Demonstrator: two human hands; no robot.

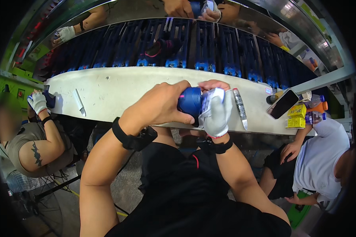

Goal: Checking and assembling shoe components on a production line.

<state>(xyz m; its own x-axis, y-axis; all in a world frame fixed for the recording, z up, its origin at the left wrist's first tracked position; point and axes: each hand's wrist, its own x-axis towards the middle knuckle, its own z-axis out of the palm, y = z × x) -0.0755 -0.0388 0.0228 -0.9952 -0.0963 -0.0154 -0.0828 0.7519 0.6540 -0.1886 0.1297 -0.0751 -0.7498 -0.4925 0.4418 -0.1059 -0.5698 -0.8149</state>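
My left hand (pixel 162 103), bare with a black band at the wrist, wraps round a dark blue rounded piece that looks like a shoe (pixel 190 100), with a small pink mark. Its shape is mostly hidden by my hands. My right hand (pixel 216 112), in a white glove, is closed against the other end of the shoe. A white cloth with blue print (pixel 213 97) is pressed between the glove and the shoe. Close to the right hand lies a slim tool with a dark patterned handle and a pale pointed end (pixel 240 108).
Beyond the pale table (pixel 126 85) runs a conveyor of blue racks (pixel 201 47), carrying a dark shoe (pixel 161 48). A white slim tool (pixel 79 102) lies left. Right are a phone (pixel 283 104), yellow boxes (pixel 296 116) and bottles (pixel 318 106). People sit on both sides; other hands work across.
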